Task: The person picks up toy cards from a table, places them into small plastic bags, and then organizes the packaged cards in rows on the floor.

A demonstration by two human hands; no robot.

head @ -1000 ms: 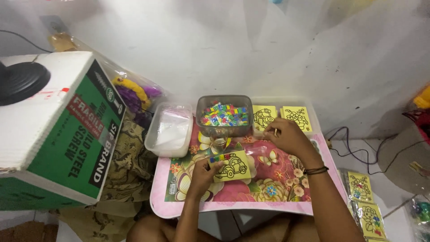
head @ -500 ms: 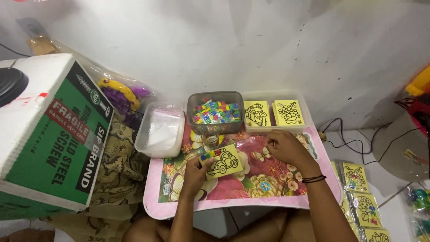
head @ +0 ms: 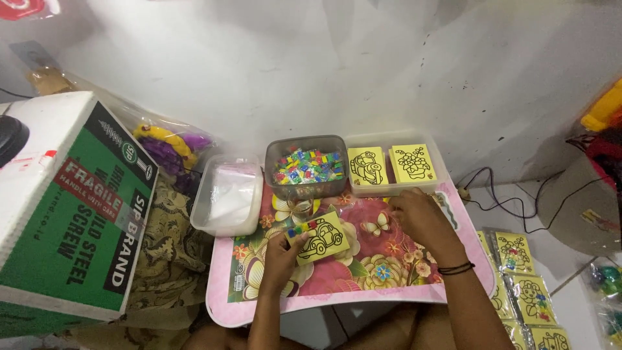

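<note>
Low table point(head: 414, 291) in the near centre, over the lap. On its far edge, left to right: lidded tub point(head: 228, 194), partly overhanging the left edge; bin of small packets point(head: 308, 166); tray point(head: 394, 165) with two stacks of cards side by side. Card point(head: 319, 237) on the near-left part of the table, under the left hand point(head: 280, 258). Right hand point(head: 418, 217) right of that, just near of the tray. Cardboard box point(head: 68, 207) far left, off the table. Bagged cards point(head: 521, 291) on the floor, right of the table.
</note>
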